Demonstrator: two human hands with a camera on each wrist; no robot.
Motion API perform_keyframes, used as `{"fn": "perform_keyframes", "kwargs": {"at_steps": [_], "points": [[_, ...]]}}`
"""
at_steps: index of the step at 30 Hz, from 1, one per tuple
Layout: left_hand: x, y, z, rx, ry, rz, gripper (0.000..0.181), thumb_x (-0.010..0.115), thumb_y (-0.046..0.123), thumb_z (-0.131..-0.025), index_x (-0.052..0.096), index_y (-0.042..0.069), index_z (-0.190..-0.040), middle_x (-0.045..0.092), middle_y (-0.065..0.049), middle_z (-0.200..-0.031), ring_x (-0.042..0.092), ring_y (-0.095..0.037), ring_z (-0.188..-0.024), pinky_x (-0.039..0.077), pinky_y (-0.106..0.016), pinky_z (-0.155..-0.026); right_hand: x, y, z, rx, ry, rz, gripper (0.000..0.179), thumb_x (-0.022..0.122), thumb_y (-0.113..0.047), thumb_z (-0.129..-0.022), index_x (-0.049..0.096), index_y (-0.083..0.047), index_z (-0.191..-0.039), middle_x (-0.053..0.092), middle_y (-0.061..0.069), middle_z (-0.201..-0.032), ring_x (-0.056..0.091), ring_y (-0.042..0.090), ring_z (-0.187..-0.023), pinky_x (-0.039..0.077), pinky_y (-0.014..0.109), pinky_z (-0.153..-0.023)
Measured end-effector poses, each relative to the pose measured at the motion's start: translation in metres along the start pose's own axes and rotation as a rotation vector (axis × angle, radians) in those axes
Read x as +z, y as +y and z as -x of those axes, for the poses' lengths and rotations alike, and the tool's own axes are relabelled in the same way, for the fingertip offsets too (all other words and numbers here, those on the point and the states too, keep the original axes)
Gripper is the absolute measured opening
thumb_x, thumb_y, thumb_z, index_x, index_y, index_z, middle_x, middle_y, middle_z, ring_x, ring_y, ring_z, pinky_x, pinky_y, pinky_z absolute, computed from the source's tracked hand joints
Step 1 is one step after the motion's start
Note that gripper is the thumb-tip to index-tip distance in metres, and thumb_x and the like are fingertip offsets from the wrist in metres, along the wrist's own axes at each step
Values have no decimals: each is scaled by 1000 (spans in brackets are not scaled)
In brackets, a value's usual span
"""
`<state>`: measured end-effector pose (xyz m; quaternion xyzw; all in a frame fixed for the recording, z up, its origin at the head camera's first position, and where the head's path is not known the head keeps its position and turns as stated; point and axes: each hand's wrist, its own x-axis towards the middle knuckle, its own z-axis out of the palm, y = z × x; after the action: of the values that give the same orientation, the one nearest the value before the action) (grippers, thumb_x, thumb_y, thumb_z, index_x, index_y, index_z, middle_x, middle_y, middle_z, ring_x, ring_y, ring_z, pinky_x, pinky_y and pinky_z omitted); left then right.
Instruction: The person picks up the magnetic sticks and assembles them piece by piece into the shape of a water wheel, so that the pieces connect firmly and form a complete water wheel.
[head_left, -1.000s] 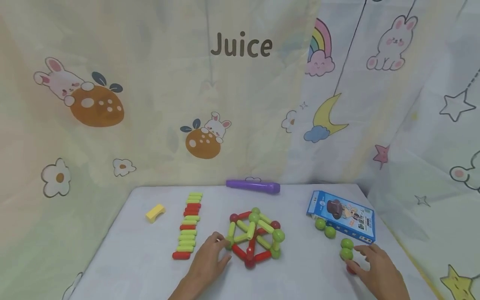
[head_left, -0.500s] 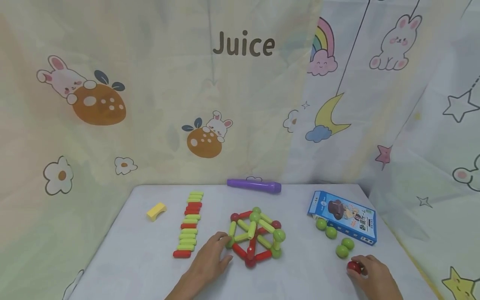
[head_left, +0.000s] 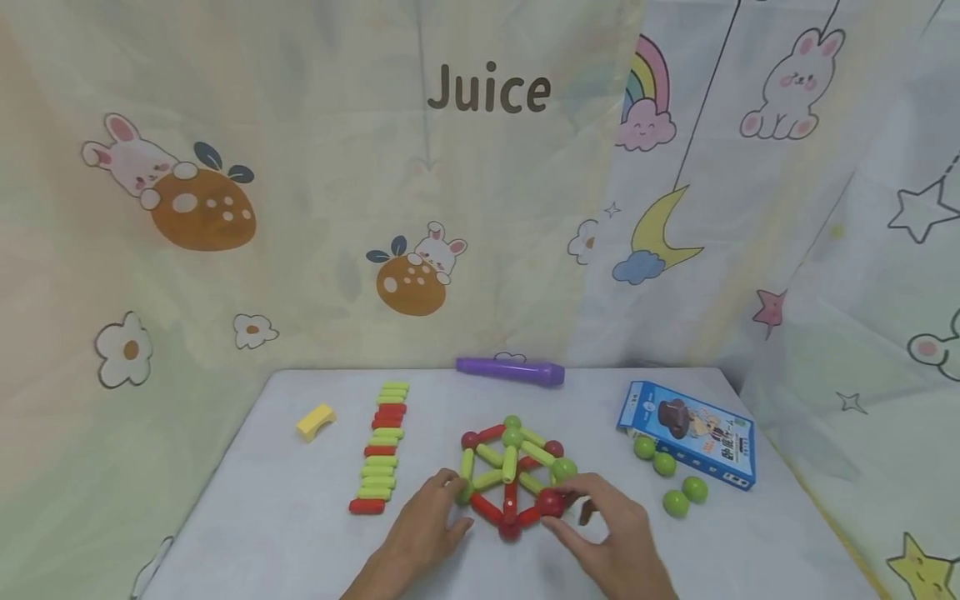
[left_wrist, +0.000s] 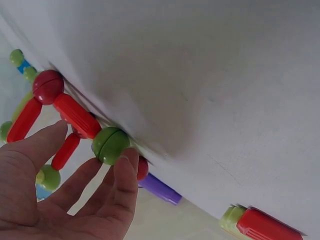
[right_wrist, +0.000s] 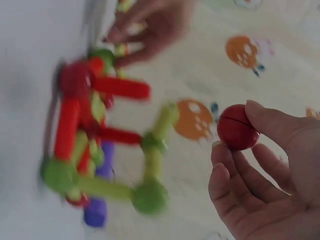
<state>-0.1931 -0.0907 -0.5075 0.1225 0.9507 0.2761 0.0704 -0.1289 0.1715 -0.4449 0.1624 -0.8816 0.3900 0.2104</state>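
Note:
A ball-and-rod frame of red and yellow-green magnetic rods [head_left: 485,506] with red and green balls stands mid-table. My left hand [head_left: 422,521] is at its left side, its fingertips touching a green ball [left_wrist: 111,145] at a lower corner; the thumb lies apart from that ball. My right hand [head_left: 611,533] pinches a loose red ball [right_wrist: 238,127] between thumb and fingertips. In the head view this ball overlaps the frame's lower right side; the right wrist view shows a gap between ball and frame.
Several red and yellow-green rods [head_left: 380,461] lie in a column on the left, near a yellow arched block [head_left: 316,422]. A purple tapered stick [head_left: 510,371] lies at the back. Several green balls [head_left: 676,502] sit beside a blue box [head_left: 693,433] on the right.
My right hand has taken the red ball from beside the green balls and carried it left to the frame, nudging one green ball aside. My left hand has stayed at the frame.

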Motion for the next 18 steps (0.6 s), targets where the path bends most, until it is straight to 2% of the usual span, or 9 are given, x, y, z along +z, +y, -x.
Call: {"fn": "perform_keyframes", "kwargs": {"at_steps": [3,7,12,18], "points": [[0,2,4,-1,-7,-2,55,90,27,-89,70,7,-136,65,-11,-137,64,-29,-123,57,-51,-103,28,-8,-5,71,-66,-70,42,95,-13,-82,69,-20,-114,71,-19,-104,63,4,-88,58,24,-74],[2,4,6,13,-10,-2,53,91,28,-89,71,8,-134,66,-11,-136,65,-28,-122,58,-50,-103,48,-6,-10,157,-95,-74,43,94,-13,-83,63,-16,-112,70,-15,-102,66,10,-94,60,26,-80],[2,4,9,1,-20,1,52,91,29,-89,72,9,-133,65,-11,-138,64,-30,-125,57,-51,-104,56,0,-10,162,-118,-39,44,94,-10,-83,60,-17,-110,68,-11,-102,66,12,-94,59,25,-79],[0,4,11,6,-15,-8,53,92,29,-88,72,10,-133,65,-10,-136,64,-30,-122,57,-51,-103,59,2,-9,170,-137,-47,44,93,-8,-84,61,-19,-112,67,-14,-105,66,9,-99,62,30,-85]]}}
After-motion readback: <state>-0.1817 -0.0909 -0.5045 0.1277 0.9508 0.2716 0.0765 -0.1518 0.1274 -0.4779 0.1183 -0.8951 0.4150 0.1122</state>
